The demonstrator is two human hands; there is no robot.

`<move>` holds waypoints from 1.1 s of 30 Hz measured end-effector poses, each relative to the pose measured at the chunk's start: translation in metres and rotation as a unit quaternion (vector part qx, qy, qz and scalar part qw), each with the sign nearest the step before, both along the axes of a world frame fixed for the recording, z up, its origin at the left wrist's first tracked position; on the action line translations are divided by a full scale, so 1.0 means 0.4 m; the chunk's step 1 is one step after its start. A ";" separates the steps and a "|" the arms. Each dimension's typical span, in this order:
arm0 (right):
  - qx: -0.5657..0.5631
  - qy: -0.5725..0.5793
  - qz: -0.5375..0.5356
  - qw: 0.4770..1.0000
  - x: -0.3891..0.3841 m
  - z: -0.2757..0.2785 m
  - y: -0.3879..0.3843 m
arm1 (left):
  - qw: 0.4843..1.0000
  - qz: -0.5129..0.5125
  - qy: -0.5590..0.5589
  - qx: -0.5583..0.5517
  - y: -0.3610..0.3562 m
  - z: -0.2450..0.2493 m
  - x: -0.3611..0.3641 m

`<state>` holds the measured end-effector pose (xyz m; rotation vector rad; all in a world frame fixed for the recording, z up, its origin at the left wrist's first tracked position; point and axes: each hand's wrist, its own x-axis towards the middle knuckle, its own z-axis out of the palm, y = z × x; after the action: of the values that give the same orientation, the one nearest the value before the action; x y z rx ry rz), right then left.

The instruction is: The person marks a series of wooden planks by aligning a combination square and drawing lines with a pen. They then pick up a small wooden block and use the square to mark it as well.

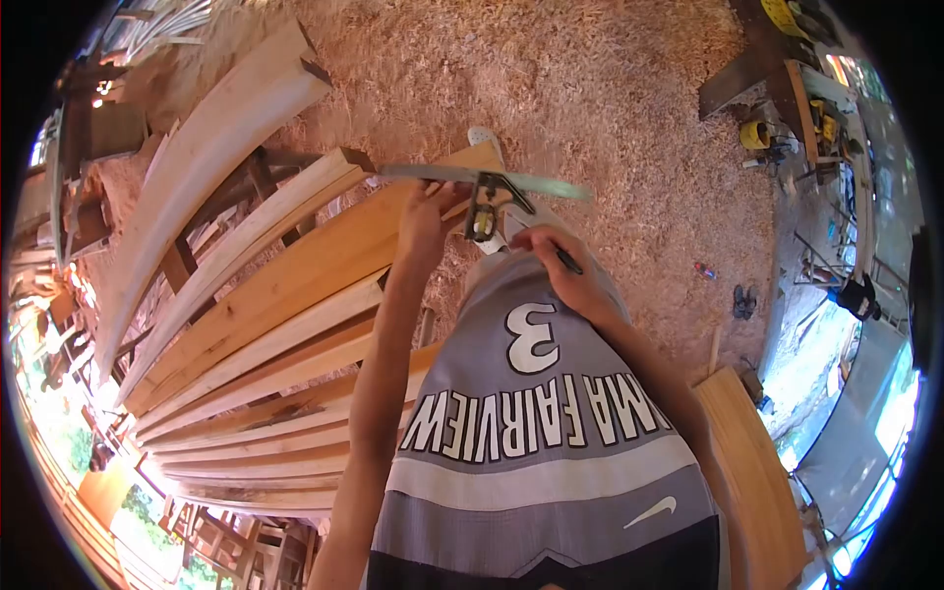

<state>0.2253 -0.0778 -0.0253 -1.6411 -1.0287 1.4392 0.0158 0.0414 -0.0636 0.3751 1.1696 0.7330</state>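
A combination square with a long metal blade [403,171] and a dark head [484,208] lies across the end of a wooden board [295,258]. My left hand [429,208] is at the blade, its fingers pressed on the blade and the board end, left of the square's head. Close to the head's right side, my right hand [562,258] is closed around a dark pen-like tool [569,262]. The fingertips of my right hand are near the lower end of the square's head. Part of the board's end is hidden by the square and my left hand.
Several long boards [265,393] fan out on the left, beside a wide curved plank [211,138]. Wood shavings [629,118] cover the ground. Another board [752,472] lies at the right. A yellow container [754,135] and dark shoes [744,301] are farther right.
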 end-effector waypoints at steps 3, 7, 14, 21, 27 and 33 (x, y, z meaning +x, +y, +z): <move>-0.027 -0.009 0.080 0.996 0.054 0.055 -0.003 | 0.998 0.047 -0.032 -0.011 0.021 -0.011 -0.025; 0.144 -0.330 0.046 0.932 0.049 0.027 0.080 | 0.996 0.038 0.080 -0.033 0.066 0.009 -0.026; 0.092 -0.442 0.202 0.869 0.002 -0.132 0.306 | 0.966 -0.050 0.219 0.124 0.050 -0.096 -0.024; -0.042 -0.160 0.175 0.971 0.045 -0.141 0.070 | 0.907 -0.242 0.256 0.232 -0.012 -0.047 -0.040; -0.049 -0.074 0.129 0.988 -0.007 -0.216 0.021 | 0.672 -0.311 0.527 0.418 0.015 0.020 -0.039; -0.115 0.006 0.120 0.986 -0.032 -0.219 0.001 | 0.709 -0.351 0.430 0.435 0.051 0.008 -0.078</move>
<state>0.2125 -0.0773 -0.1128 -1.7103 -1.1189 1.7810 -0.0154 0.0619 -0.0605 2.0293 1.2925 0.3436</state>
